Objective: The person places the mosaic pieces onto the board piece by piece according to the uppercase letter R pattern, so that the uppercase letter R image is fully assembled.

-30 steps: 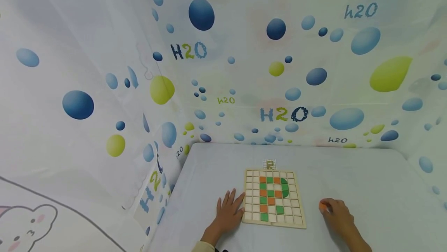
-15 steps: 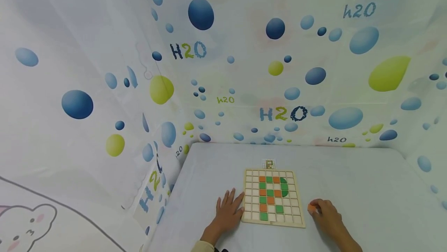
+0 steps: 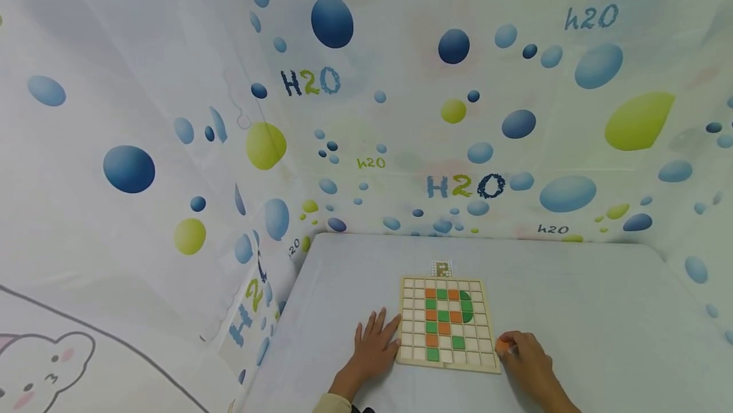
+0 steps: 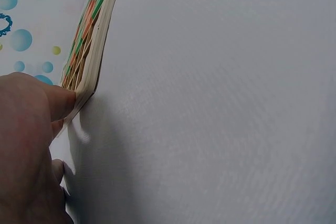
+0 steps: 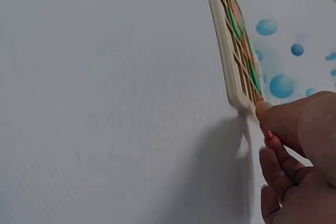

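Note:
A square wooden board with a grid of cells lies on the table, with orange and green tiles forming a P-like figure and a slanting leg; one green piece has a rounded side. My left hand rests beside the board's left edge, fingers spread, thumb at the rim. Between thumb and fingers my right hand pinches a small orange tile right at the board's lower right edge. In the right wrist view that orange tile is mostly hidden by the fingers.
A small card with a gridded pattern lies just behind the board. The white-covered table extends on both sides. Patterned sheeting with blue and green drops rises behind and at the sides.
My right hand has moved left with the orange tile, from out on the table to the board's right edge. My left hand and the board have stayed in place.

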Demonstrator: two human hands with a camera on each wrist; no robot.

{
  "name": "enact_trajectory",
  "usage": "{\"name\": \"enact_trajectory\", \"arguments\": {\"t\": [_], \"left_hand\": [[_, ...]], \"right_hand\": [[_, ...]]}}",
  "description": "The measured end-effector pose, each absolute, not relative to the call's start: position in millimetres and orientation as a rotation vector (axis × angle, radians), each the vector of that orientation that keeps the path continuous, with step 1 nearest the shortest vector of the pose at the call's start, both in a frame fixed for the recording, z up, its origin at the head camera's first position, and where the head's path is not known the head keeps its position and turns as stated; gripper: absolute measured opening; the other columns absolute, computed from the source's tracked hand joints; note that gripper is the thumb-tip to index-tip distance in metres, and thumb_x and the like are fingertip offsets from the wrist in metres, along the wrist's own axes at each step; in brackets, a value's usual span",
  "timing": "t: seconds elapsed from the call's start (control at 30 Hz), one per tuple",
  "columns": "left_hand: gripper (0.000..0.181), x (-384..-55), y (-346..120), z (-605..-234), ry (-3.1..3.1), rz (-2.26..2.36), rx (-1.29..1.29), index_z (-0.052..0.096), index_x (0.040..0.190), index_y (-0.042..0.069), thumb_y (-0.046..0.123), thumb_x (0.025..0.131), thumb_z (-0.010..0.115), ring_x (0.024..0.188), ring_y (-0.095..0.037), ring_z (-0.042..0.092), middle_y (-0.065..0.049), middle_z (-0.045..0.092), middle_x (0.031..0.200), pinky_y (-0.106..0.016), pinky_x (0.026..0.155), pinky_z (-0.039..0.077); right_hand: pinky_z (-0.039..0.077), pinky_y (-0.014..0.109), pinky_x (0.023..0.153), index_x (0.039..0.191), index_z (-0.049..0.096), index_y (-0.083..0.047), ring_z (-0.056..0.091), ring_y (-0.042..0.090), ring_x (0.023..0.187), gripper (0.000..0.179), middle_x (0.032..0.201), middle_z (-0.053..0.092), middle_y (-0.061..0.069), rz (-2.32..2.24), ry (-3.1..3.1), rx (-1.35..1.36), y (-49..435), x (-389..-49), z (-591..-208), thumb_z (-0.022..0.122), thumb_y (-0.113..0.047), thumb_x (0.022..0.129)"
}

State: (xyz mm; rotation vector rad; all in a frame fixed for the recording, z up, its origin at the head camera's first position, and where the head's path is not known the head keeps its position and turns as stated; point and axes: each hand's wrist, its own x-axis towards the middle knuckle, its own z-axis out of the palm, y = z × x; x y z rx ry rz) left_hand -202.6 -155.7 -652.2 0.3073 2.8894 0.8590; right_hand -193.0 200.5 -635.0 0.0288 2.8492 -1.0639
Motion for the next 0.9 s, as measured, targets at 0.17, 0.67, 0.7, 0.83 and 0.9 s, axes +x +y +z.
{"name": "enact_trajectory", "arguments": {"t": [0.17,0.67,0.7,0.83,0.9], "left_hand": [[0.054,-201.8,-155.1,-652.2,2.889,0.859,0.303,0.044,0.162,0.023,0.037,0.11,0.047,0.161,-0.045,0.018,-0.017,0.027,0.173,-0.076,0.122,0.006],[0.054,-202.2,-156.2,-654.0,2.896,0.851,0.301,0.044,0.162,0.025,0.038,0.109,0.047,0.16,-0.046,0.018,-0.017,0.027,0.173,-0.076,0.122,0.006],[0.054,-202.2,-156.4,-654.0,2.898,0.847,0.3,0.044,0.162,0.025,0.038,0.109,0.047,0.161,-0.046,0.018,-0.017,0.027,0.173,-0.076,0.122,0.006],[0.054,-203.0,-157.7,-655.5,2.899,0.85,0.307,0.044,0.162,0.025,0.038,0.11,0.047,0.161,-0.045,0.018,-0.016,0.027,0.174,-0.075,0.122,0.007],[0.055,-202.9,-157.9,-655.8,2.901,0.84,0.31,0.043,0.163,0.026,0.039,0.11,0.047,0.161,-0.045,0.017,-0.016,0.026,0.174,-0.075,0.122,0.007]], "right_hand": [[0.044,0.049,0.08,0.119,0.068,-0.009,0.064,0.025,0.104,0.029,0.114,0.064,0.007,-1.062,2.845,-0.067,183.2,-188.5,-633.4,0.078,-0.021,0.095],[0.044,0.039,0.073,0.086,0.069,-0.031,0.059,0.016,0.092,0.025,0.099,0.064,-0.012,-1.045,2.939,-0.323,159.4,-176.9,-636.8,0.084,-0.011,0.087],[0.044,0.038,0.073,0.086,0.069,-0.031,0.059,0.017,0.092,0.024,0.099,0.064,-0.012,-1.04,2.945,-0.333,159.2,-177.1,-636.9,0.084,-0.011,0.087],[0.045,0.035,0.071,0.084,0.071,-0.032,0.061,0.016,0.09,0.024,0.099,0.064,-0.013,-1.035,2.97,-0.343,158.5,-177.2,-638.2,0.085,-0.013,0.086],[0.045,0.034,0.07,0.084,0.071,-0.033,0.061,0.015,0.089,0.025,0.097,0.064,-0.014,-1.048,2.987,-0.347,158.2,-176.8,-638.7,0.085,-0.012,0.086]]}}
